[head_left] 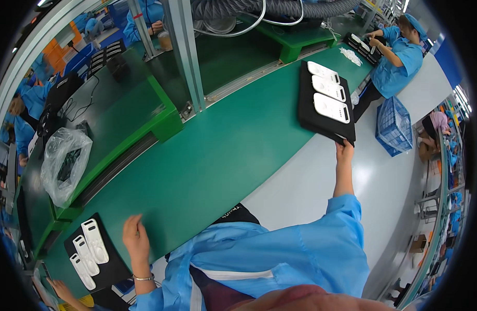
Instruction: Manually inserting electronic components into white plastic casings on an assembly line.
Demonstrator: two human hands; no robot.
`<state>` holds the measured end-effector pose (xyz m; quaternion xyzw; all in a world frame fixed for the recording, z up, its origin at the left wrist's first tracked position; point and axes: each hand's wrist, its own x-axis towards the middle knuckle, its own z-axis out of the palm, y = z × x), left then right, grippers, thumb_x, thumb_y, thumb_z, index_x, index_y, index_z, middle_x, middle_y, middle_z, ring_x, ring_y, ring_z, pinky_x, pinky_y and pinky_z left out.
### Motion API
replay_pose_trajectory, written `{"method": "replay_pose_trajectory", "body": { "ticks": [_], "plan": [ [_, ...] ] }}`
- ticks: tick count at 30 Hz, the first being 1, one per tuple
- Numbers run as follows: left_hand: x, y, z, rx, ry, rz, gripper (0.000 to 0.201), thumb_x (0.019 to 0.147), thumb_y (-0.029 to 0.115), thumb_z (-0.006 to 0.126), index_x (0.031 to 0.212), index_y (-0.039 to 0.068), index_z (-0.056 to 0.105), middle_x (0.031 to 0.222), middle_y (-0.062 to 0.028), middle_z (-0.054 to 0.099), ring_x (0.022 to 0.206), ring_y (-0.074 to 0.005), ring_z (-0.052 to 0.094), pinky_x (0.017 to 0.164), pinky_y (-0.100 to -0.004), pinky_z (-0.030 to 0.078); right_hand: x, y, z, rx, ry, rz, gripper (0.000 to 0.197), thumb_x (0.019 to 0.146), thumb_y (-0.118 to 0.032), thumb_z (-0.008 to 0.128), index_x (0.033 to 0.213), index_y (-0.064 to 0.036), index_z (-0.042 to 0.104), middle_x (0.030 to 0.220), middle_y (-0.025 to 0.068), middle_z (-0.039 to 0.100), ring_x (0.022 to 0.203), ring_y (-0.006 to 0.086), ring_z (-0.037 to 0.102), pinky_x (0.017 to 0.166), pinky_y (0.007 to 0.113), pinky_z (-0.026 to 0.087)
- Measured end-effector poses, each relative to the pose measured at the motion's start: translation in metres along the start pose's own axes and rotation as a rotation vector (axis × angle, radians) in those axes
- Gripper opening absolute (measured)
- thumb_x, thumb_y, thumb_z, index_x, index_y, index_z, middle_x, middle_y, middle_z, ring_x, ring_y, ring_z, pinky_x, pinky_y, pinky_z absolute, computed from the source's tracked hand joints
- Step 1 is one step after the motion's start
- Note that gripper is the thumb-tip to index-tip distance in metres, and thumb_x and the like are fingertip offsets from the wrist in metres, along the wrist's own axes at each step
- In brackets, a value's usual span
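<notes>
Fingers of the right hand (344, 151) pinch the near corner of a black tray (316, 116) carrying three white handheld devices (331, 107); the tray lies on the green conveyor surface (217, 160), its corner jutting past the edge. Left hand (134, 236) rests on the surface with fingers loosely curled and empty, just beside a second black tray (101, 267) of like devices. With the arm at full stretch and only a corner gripped, a pull could tilt the tray and slide the devices off.
</notes>
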<state>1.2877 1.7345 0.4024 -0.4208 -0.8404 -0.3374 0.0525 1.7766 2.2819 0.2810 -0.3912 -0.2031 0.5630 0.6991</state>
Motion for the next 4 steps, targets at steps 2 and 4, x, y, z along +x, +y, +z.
{"method": "replay_pose_trajectory", "body": {
  "ticks": [2,4],
  "plan": [
    [0.006,0.004,0.006,-0.063,-0.037,0.004,0.023,0.081,-0.006,0.051,0.102,0.000,0.060,0.102,-0.0178,0.059,0.093,-0.0311,0.059,0.081,-0.0360,0.046,-0.012,-0.017,-0.028,-0.079,-0.021,0.092,0.027,0.087,0.002,0.039,0.112,0.0017,0.050,0.114,0.0158,0.056,0.107,0.0313,0.056,0.092,0.045,0.047],
    [0.013,0.005,0.011,-0.218,-0.089,-0.140,0.023,0.082,-0.004,0.052,0.102,0.003,0.061,0.102,-0.0169,0.060,0.094,-0.0284,0.059,0.083,-0.0353,0.047,-0.028,-0.033,-0.047,-0.117,-0.148,0.202,0.032,0.087,0.001,0.039,0.118,0.0004,0.047,0.119,0.0148,0.055,0.108,0.0330,0.055,0.093,0.047,0.047]
  ]
}}
